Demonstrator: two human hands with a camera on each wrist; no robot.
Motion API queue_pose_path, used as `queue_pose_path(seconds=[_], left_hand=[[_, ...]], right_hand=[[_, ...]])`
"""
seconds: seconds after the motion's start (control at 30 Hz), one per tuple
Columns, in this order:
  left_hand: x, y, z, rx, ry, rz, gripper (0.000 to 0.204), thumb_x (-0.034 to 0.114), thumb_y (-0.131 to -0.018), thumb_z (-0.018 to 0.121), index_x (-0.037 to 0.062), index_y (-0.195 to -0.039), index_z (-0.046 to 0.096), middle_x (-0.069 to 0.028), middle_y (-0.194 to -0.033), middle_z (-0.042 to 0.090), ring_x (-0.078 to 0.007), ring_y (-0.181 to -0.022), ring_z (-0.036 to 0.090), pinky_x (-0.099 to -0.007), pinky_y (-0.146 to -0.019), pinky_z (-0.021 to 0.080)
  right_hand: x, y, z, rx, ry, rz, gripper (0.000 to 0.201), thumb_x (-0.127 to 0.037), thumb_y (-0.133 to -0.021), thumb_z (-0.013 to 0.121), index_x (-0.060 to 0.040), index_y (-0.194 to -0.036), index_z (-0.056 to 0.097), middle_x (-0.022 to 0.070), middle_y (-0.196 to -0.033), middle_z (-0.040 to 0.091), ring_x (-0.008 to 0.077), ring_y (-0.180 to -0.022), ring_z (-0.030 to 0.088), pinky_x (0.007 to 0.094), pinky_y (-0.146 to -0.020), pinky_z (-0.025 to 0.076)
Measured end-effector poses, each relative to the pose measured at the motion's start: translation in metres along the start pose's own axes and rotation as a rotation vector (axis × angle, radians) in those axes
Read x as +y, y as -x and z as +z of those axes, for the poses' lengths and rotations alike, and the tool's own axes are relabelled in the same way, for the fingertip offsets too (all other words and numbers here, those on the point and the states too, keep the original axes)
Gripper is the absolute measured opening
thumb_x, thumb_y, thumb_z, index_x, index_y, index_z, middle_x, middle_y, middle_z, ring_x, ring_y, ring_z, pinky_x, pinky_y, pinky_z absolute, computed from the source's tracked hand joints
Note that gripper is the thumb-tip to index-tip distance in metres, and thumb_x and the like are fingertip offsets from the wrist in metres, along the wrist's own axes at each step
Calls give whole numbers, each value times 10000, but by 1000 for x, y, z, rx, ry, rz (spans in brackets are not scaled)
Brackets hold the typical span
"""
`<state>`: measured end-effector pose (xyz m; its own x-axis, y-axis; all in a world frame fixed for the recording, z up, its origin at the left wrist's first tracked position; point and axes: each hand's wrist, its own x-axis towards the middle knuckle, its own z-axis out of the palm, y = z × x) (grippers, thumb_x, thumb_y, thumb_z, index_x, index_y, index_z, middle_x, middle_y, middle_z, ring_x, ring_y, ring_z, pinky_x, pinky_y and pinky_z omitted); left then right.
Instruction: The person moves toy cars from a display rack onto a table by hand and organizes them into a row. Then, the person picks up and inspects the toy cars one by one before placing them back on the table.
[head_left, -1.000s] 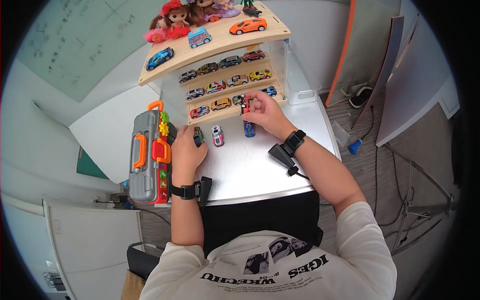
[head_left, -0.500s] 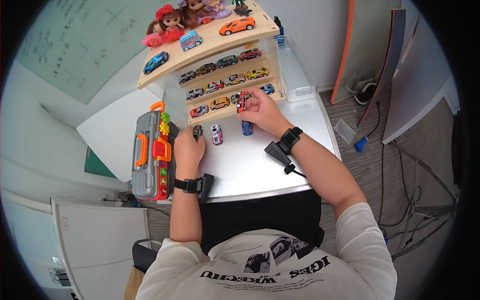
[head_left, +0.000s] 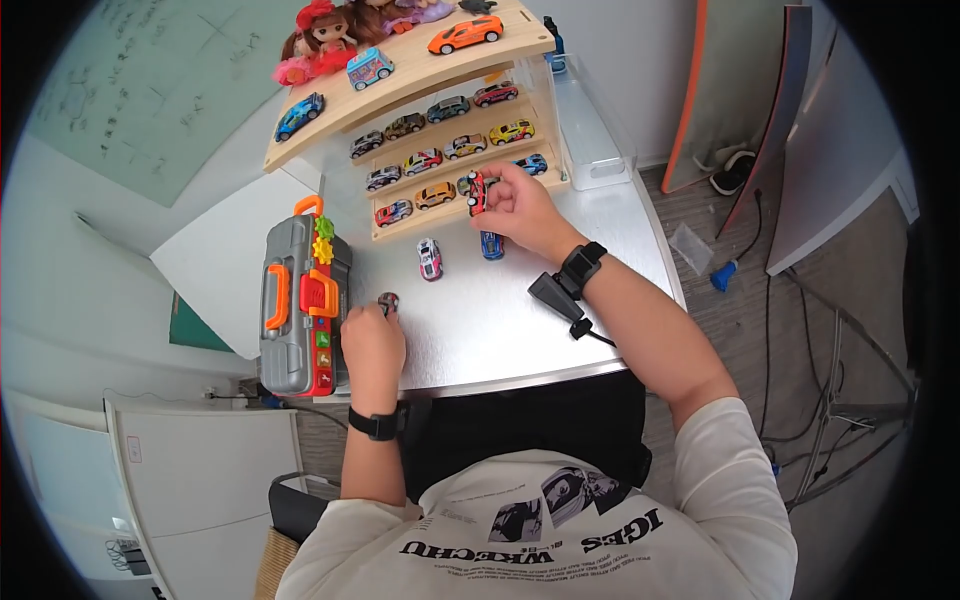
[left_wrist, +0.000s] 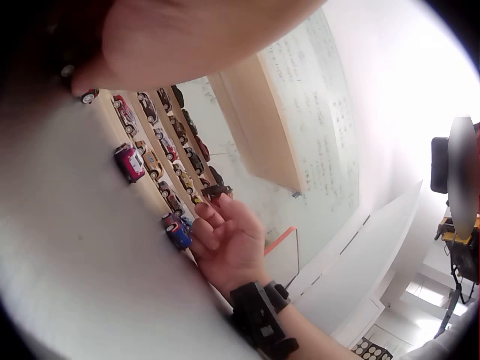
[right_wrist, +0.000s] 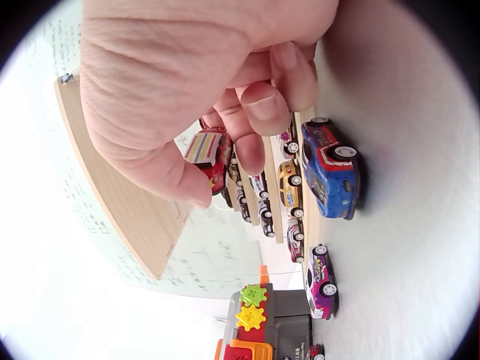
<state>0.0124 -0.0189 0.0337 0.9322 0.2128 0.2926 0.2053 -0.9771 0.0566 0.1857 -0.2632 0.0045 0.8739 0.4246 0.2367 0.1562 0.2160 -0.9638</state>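
Raised in front of the shelf rack's lowest tier, my right hand (head_left: 530, 212) pinches a red toy car (head_left: 477, 195) between thumb and fingers. In the right wrist view this red car (right_wrist: 210, 156) shows a striped panel. Just below that hand, a blue toy car (right_wrist: 330, 172) with red trim stands on the table. My left hand (head_left: 374, 345) grips a small dark toy car (head_left: 389, 301) near the toolbox, low over the tabletop; the fingers hide most of it. A white and pink toy car (head_left: 429, 259) stands between the hands, nearer the rack.
The wooden rack (head_left: 415, 235) carries several toy cars on three tiers. Dolls, a blue van (head_left: 371, 68) and an orange car (head_left: 465, 35) sit on its top board. A grey toy toolbox (head_left: 292, 340) stands at left, and a clear bin (head_left: 600, 170) at right.
My left hand has drawn back towards me with the dark car, away from the rack. The right hand still holds the red car in nearly the same place.
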Motion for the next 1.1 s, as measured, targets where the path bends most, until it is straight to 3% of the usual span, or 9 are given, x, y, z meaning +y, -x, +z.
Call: queue_pose_path(seconds=[0.03, 0.17, 0.23, 0.33, 0.53, 0.67, 0.8, 0.97, 1.1], left_hand=[[-2, 6, -3, -43, 39, -17, 216, 127, -890, 742, -73, -962, 699, -295, -895, 667, -487, -866, 662, -522, -779, 543], [0, 3, -8, -50, 70, -14, 219, 133, -896, 737, -73, -960, 696, -293, -898, 671, -481, -878, 662, -524, -783, 538], [4, -11, -5, 74, 141, 72, 191, 113, -895, 733, -64, -853, 677, -267, -856, 670, -453, -820, 671, -523, -752, 536], [10, -30, -1, 83, 132, 81, 195, 125, -897, 732, -60, -859, 681, -261, -852, 670, -450, -817, 671, -523, -745, 536], [25, -63, 6, -25, 54, -13, 260, 207, -910, 738, -52, -893, 710, -269, -915, 702, -451, -877, 710, -515, -776, 578], [27, -81, 13, 7, 68, -40, 272, 225, -897, 756, -45, -892, 723, -268, -935, 712, -446, -905, 721, -512, -787, 589], [12, -73, 21, 18, 35, -1, 260, 221, -890, 763, -37, -903, 729, -256, -920, 712, -444, -891, 716, -513, -778, 584], [-8, -15, 15, 26, 28, -29, 221, 176, -872, 768, -37, -922, 731, -243, -921, 700, -445, -859, 694, -523, -779, 557], [-4, -19, 8, 8, 44, -28, 213, 157, -881, 756, -53, -895, 727, -266, -912, 698, -453, -853, 691, -522, -789, 554]], right_hand=[[1, 0, 1, 13, -21, -8, 697, -43, -803, 837, 32, -1396, 478, 83, -945, 733, 71, -756, 649, 243, -662, 512], [-2, 1, 2, 1, 16, -6, 695, -38, -804, 835, 29, -1397, 478, 85, -949, 736, 77, -765, 660, 242, -675, 519], [-5, 2, 2, -5, 0, 16, 683, 3, -855, 800, 17, -1429, 430, 83, -991, 715, 91, -834, 685, 247, -762, 544], [-1, 0, 0, 3, -18, 13, 690, 3, -857, 802, 20, -1435, 425, 87, -1006, 719, 96, -853, 691, 249, -775, 550], [8, -2, 0, 33, -14, -28, 681, -63, -821, 846, 20, -1396, 489, 68, -941, 729, 67, -767, 654, 237, -677, 518], [6, -2, -1, -10, 17, -1, 681, -1, -862, 801, 23, -1431, 428, 81, -990, 720, 83, -841, 682, 240, -755, 546], [-2, 0, 0, -13, 8, 16, 665, -9, -861, 802, 21, -1418, 440, 68, -958, 711, 68, -795, 662, 228, -709, 525], [1, 1, 0, 3, 0, 7, 678, -54, -812, 842, 23, -1386, 490, 72, -926, 725, 68, -749, 644, 232, -663, 506], [-3, 2, 1, -3, 24, 8, 681, -50, -804, 846, 25, -1382, 493, 77, -927, 734, 68, -753, 650, 234, -662, 508]])
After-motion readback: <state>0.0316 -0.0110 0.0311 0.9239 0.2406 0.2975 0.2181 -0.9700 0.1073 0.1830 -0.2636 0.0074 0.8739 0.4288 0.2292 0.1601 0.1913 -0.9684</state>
